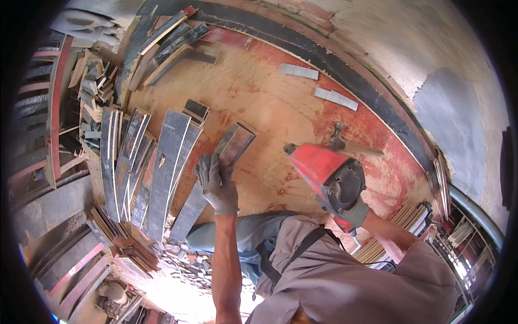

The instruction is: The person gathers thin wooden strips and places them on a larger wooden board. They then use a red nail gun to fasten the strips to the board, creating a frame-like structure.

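Observation:
My left hand [218, 186], in a grey glove, lies over a long dark board [189, 213] with its fingers stretched out. Its thumb side is at the lower end of a short reddish-brown wooden piece [237, 146], which is angled away from me on the worktop. My right hand [356, 212], also gloved, is closed round the handle of a red and black nail gun [324, 167]. The tool's body hides most of those fingers. Its nose points left and away, apart from the wooden piece. Beyond the nail gun lies a hammer [338, 137], its wooden handle partly hidden.
Dark-faced boards [170, 151] stand out over the worktop's left edge. More strips [175, 46] are heaped at the far left. Two silvery nail strips [335, 99] lie near the black far rim [345, 67]. Stacked wood strips [404, 224] sit at my right, beside a wall [453, 129].

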The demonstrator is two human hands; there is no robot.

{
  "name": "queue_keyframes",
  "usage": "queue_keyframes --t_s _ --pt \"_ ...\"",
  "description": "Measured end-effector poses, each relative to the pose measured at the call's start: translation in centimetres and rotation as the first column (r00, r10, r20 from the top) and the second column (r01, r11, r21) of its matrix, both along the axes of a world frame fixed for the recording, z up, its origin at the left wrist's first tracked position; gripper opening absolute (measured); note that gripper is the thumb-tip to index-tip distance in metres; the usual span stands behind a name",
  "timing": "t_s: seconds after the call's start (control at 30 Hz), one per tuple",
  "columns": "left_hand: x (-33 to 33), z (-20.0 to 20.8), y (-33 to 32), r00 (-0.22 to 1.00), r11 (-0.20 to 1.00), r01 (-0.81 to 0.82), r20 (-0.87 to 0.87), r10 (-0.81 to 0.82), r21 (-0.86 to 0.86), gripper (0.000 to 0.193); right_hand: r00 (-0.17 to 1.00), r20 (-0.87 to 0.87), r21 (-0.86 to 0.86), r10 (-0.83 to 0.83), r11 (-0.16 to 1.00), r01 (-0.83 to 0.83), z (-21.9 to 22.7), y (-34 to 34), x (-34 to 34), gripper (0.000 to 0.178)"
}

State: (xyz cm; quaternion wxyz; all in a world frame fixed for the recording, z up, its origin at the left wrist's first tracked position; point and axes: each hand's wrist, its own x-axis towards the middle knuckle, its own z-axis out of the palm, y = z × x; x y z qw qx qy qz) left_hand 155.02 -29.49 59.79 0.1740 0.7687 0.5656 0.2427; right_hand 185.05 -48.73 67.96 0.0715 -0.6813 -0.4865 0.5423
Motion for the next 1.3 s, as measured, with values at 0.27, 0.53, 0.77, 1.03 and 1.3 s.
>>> queue_keyframes --t_s 0.27,0.53,0.77,1.03,1.3 --pt "0.2 0.3 0.5 1.0 1.0 -0.008 0.026 0.008 0.011 0.047 0.958 0.081 0.344 0.276 0.894 -0.286 -3.5 2.6 -0.5 0.061" --pt "-0.2 0.3 -0.1 0.995 0.997 -0.069 0.073 0.071 -0.032 0.046 0.974 -0.181 -0.156 0.14 0.973 -0.169 0.7 8.8 -0.3 0.058" --pt "-0.8 -0.2 0.2 0.984 0.997 -0.064 0.165 0.069 -0.034 0.045 0.648 -0.543 -0.313 -0.534 0.845 0.434 0.0 8.5 -2.6 0.031" --pt "-5.6 -0.1 -1.2 0.975 0.991 -0.116 0.182 0.127 -0.073 0.058 0.994 -0.111 -0.325 -0.003 0.945 -0.034 5.4 13.7 -5.7 0.052" --pt "-6.3 -1.3 -1.3 0.946 0.988 -0.109 0.292 0.137 -0.109 0.069 0.936 0.06 0.448 0.346 0.829 -0.335 1.4 10.9 -6.7 0.059"
